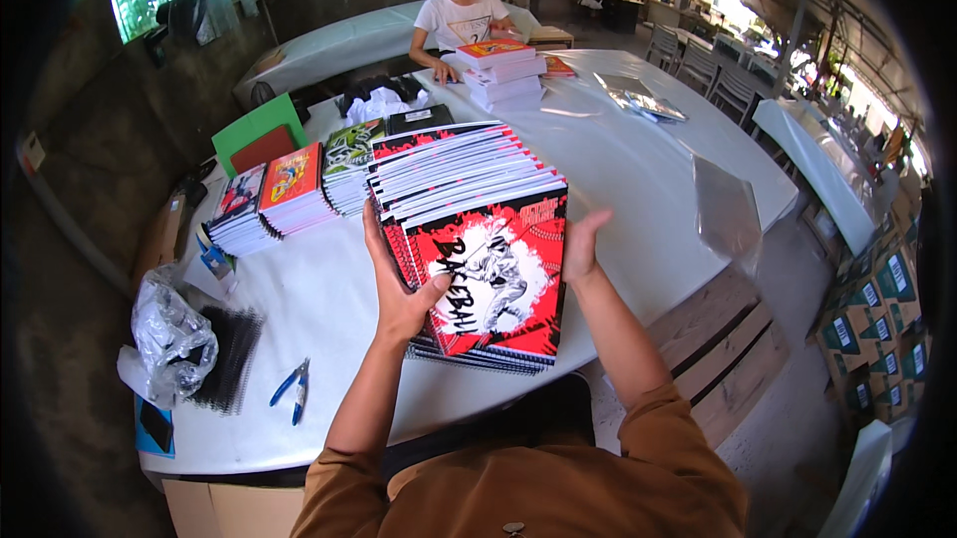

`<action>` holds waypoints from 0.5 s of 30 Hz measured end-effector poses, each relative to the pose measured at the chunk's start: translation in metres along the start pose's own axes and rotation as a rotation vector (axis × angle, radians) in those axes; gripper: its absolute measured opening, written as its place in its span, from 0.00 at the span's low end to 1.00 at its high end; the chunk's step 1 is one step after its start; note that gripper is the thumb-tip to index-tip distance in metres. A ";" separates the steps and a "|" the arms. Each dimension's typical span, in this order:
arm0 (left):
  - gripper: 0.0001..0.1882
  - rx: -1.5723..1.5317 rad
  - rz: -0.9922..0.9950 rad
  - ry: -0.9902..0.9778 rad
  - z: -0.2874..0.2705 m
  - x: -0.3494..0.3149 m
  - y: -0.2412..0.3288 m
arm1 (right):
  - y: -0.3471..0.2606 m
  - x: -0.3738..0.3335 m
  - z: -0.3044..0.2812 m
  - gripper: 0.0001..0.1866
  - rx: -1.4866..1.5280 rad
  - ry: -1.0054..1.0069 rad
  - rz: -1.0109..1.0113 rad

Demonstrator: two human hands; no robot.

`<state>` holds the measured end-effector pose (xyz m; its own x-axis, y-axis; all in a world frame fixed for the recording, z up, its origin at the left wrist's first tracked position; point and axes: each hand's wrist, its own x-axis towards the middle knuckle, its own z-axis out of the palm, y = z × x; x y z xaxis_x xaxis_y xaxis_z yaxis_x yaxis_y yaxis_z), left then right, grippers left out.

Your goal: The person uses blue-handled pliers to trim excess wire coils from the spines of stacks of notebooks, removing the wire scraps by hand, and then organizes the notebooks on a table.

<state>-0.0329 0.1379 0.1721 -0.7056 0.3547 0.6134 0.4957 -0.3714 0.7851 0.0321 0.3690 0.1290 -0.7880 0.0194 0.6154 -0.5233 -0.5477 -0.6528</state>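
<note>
Outdoors, both hands (399,289) square red notebooks (478,239) on a white table (638,169).

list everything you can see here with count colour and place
red notebook stack: one tall pile, red, black and white covers, front of table between both hands
smaller notebook piles: three, red and green covers, left of the tall pile
far stack: one, white with red top, before the seated person
seated person: one, white shirt, far side
white table: one, centre
pliers: one, blue handles, table's near left
black spiral bindings: one heap, left edge
clear plastic bag: one, crumpled, far left
cardboard boxes: several, green and brown, right
left hand: gripping the pile's left edge
right hand: open against its right edge
</note>
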 end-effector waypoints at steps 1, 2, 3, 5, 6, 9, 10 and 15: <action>0.64 0.000 0.017 -0.013 -0.001 0.000 -0.003 | 0.001 -0.006 0.002 0.48 0.012 -0.030 -0.009; 0.64 -0.022 0.022 -0.004 0.000 -0.001 -0.006 | 0.001 -0.009 0.002 0.48 0.004 -0.049 0.011; 0.64 -0.043 0.027 0.005 0.002 -0.002 -0.008 | -0.001 -0.009 0.001 0.49 -0.020 -0.048 0.063; 0.64 -0.024 0.072 0.039 0.007 -0.002 0.003 | -0.017 0.003 0.029 0.58 -0.121 0.012 0.220; 0.64 -0.033 0.095 0.030 0.004 -0.002 0.002 | -0.024 0.010 0.049 0.60 -0.225 0.084 0.118; 0.64 -0.055 0.208 -0.011 -0.001 -0.001 -0.002 | -0.028 0.012 0.048 0.60 -0.380 0.100 -0.002; 0.65 -0.062 0.240 -0.019 -0.004 0.000 -0.005 | -0.028 0.011 0.045 0.59 -0.401 0.070 -0.009; 0.72 -0.006 -0.187 -0.259 -0.024 -0.019 -0.027 | 0.001 -0.024 -0.015 0.54 -0.493 -0.032 0.190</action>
<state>-0.0448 0.1204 0.1369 -0.6313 0.6240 0.4604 0.3662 -0.2835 0.8863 0.0452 0.3810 0.1071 -0.8774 -0.0717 0.4743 -0.4689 -0.0807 -0.8796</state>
